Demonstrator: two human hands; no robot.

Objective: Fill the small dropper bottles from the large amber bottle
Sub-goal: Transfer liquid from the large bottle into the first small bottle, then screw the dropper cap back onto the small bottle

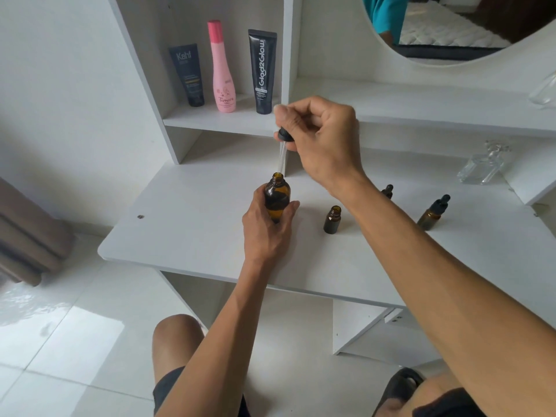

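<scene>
A left hand point(267, 227) is gripping the large amber bottle point(276, 200) around its body; the right hand point(322, 136) is pinching a fragile glass dropper point(282, 147) by its cap, tip at the mouth.

— What sort of room is it?
— Pale wall point(60, 85), glossy white floor tiles point(75, 341) catching soft daylight, a brown curtain point(27, 233) at the left.
— Furniture?
— A white dressing table point(180, 236) with an open shelf point(210, 118) and a round mirror point(451, 28) reflecting a mattress.
</scene>
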